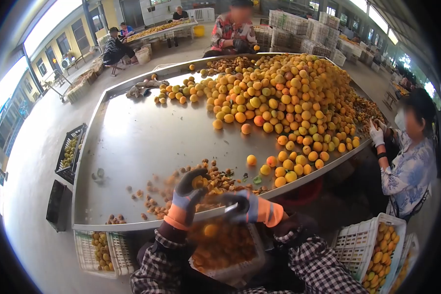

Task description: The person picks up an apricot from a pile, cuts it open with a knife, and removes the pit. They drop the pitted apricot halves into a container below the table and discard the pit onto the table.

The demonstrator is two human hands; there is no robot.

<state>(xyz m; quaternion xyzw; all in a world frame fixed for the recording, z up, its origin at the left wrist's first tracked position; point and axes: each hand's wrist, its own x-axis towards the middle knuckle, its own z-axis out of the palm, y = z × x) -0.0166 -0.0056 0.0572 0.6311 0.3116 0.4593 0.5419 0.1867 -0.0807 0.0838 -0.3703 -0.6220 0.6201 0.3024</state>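
Left hand (187, 193): I see it gloved and raised over the near table edge, its fingers (193, 175) curled round an apricot (199, 183).
Right hand (242, 205): gloved too, just beside the left, fingers bent. It is blurred, so I cannot tell what it grips.
Table (142, 132): steel, with a heap of apricots (284, 98) across its far half and brown pits (215, 181) near the hands.
Crate (230, 255): below the hands, holding orange fruit.
Co-worker (409, 161): at the right edge, white glove at the fruit.
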